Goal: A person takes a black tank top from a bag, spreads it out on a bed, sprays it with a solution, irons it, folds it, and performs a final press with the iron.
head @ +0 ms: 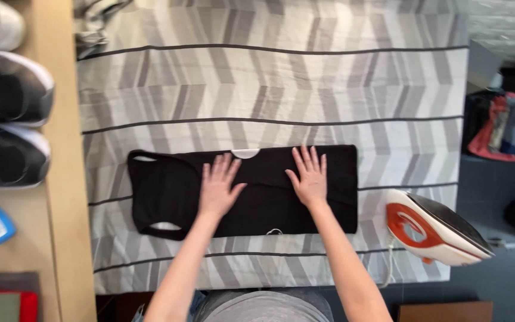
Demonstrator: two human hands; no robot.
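A black sleeveless top [168, 191] lies folded lengthwise on a board covered in grey chevron-patterned cloth [269, 89]. My left hand [219, 186] rests flat on the garment left of its middle, fingers spread. My right hand [309, 177] presses flat on it to the right, fingers apart. Neither hand grips anything. The armhole openings show at the garment's left end.
An orange and white iron [433, 229] stands on the board's right end, its cord hanging at the front. Several shoes [7, 125] sit on a wooden shelf at left. Folded clothes [508, 128] lie at the right. A grey bundle [93, 21] sits at the board's far left corner.
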